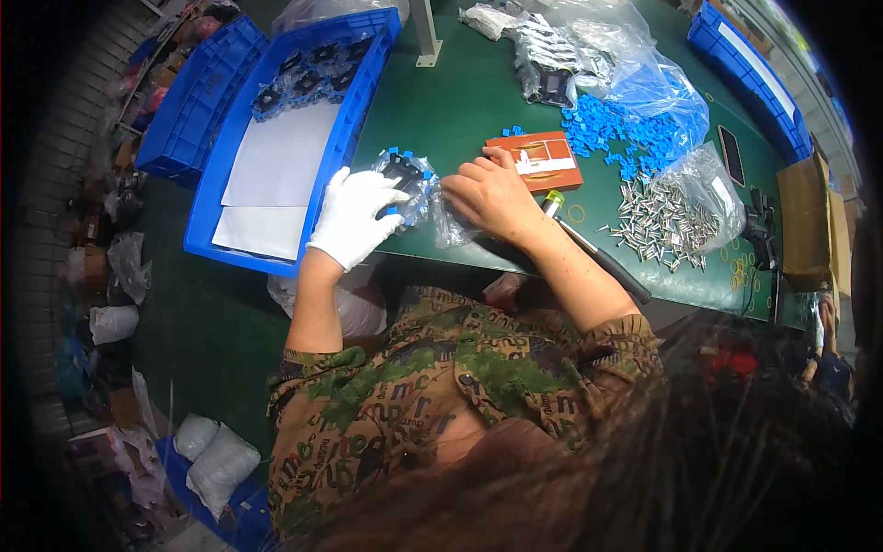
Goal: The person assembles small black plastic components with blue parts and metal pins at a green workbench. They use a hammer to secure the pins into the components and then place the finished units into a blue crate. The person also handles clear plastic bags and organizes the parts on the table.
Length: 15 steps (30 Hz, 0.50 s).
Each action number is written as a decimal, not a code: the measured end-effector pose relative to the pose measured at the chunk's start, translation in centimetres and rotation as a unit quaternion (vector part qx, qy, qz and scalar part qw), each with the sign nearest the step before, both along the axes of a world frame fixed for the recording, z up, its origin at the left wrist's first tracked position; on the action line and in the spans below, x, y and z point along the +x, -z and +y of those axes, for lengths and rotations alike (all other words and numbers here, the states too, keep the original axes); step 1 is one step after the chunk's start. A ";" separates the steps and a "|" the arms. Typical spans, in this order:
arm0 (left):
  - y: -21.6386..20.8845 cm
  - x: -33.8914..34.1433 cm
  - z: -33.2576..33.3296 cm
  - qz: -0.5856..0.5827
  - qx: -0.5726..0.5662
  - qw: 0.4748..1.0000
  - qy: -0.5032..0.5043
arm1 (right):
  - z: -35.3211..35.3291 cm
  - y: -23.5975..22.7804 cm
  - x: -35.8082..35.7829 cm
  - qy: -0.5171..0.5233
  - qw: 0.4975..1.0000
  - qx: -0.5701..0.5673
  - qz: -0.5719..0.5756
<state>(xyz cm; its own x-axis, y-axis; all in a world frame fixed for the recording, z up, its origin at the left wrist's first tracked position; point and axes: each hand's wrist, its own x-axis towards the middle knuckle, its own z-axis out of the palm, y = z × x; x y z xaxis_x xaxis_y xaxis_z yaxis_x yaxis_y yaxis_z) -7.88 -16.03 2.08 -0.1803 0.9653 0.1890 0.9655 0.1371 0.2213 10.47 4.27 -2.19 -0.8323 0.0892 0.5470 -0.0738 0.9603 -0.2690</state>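
My left hand (357,216), in a white glove, rests against a black part (402,175) with blue corner pieces inside a clear plastic bag, its fingers bent onto the bag's left side. My bare right hand (494,195) is closed at the bag's loose clear end (449,225); its fingertips are partly hidden. Just beyond the right hand lies an orange-red box (558,147). A tool with a lime-green end and a black handle (612,270) lies beside my right forearm, partly covered by it.
At left, a blue tray (196,225) holds bagged black parts (308,78) and white sheets. Small blue plastic pieces (602,129), metal screw-like pieces (664,221) and a phone (731,155) lie at right. A metal post (425,37) stands on the table's far side.
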 end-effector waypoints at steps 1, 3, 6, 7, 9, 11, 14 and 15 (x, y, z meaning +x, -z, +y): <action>-0.1 -0.1 0.0 -0.001 -0.005 1.000 0.000 | 0.0 0.0 0.0 0.000 1.000 -0.001 0.000; -0.3 -0.2 -0.1 -0.002 -0.016 1.000 0.002 | 0.0 -0.2 0.1 -0.001 1.000 -0.003 0.000; -0.4 0.0 -0.2 0.006 -0.017 1.000 0.018 | 0.0 -0.2 0.1 0.000 1.000 -0.003 -0.001; -0.5 -0.1 -0.2 0.008 -0.022 1.000 0.020 | 0.0 -0.2 0.2 0.001 1.000 -0.003 -0.001; -0.7 -0.5 -0.3 0.012 -0.032 0.999 0.024 | 0.0 -0.3 0.2 0.002 1.000 -0.002 -0.001; -0.8 -0.7 -0.4 0.014 -0.034 0.999 0.022 | 0.0 -0.2 0.2 0.001 1.000 -0.004 -0.003; -1.1 -0.9 -0.6 -0.001 -0.027 0.999 0.020 | -0.1 0.0 0.0 0.003 1.000 -0.002 -0.011; -1.2 -0.9 -0.5 -0.009 -0.021 1.000 0.019 | 0.1 -0.1 0.0 0.006 1.000 0.006 -0.015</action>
